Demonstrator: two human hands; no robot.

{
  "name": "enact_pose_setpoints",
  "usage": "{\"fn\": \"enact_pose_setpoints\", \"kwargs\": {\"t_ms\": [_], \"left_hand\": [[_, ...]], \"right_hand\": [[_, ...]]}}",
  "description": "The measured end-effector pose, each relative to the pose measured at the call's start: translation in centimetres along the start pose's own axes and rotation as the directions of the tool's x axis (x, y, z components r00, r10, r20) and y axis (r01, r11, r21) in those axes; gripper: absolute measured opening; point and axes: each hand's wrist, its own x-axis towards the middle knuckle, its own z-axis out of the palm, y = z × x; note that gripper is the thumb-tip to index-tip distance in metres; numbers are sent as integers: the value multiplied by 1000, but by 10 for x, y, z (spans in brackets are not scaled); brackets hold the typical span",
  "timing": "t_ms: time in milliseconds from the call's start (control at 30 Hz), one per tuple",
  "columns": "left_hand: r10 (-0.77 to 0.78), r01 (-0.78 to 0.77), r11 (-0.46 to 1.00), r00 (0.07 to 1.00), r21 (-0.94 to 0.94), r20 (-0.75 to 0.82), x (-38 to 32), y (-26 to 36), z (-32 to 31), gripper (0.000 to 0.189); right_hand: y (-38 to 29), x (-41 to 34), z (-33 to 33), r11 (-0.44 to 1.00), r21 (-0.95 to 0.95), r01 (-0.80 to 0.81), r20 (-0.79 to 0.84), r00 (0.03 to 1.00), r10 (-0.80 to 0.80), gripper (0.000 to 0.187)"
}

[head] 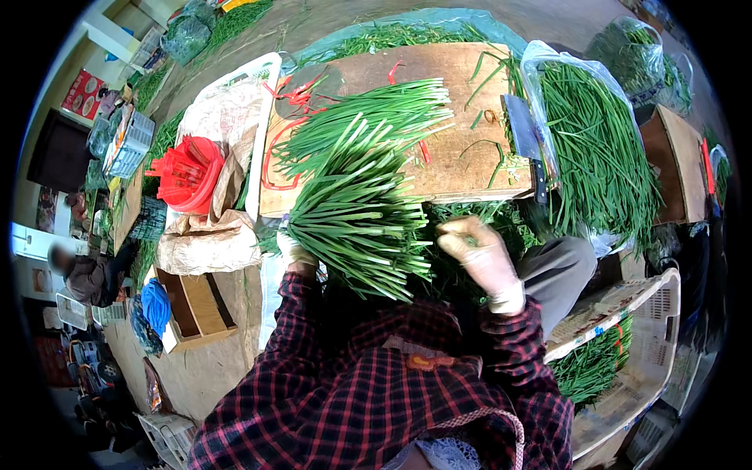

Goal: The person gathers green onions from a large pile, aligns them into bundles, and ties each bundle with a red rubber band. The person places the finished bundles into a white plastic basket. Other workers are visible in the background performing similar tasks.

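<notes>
My left hand (295, 249), in a pale glove, grips a fanned bunch of garlic chives (364, 217) by its left side, with the white stem ends splayed to the right. My right hand (477, 252), also gloved, is apart from the bunch, to its right. Its fingers are curled and blurred, so whether anything is pinched in them is unclear. Beyond the bunch, more chives (376, 108) lie on a wooden board (464, 144). Red ties (299, 97) are scattered at the board's left. A cleaver (523, 126) rests along the right edge, its black handle jutting towards me.
Right of the board stands a plastic-lined container heaped with chives (593, 141). A red tub (200, 188) of red strips sits left on sacking. Tied bundles (593, 364) lie in a white crate (652, 364) at my lower right. Another person (88, 276) sits far left.
</notes>
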Motion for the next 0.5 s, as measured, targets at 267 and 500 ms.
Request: {"fn": "enact_pose_setpoints", "kwargs": {"t_ms": [267,500], "left_hand": [[-34,36,999,997,26,-66,-6,8,5,37],[-67,67,998,996,-6,-57,-11,5,15,36]], "right_hand": [[-1,1,-9,658,745,-107,33,992,125,17],[-29,-5,-15,965,-189,-179,57,980,193,34]]}}
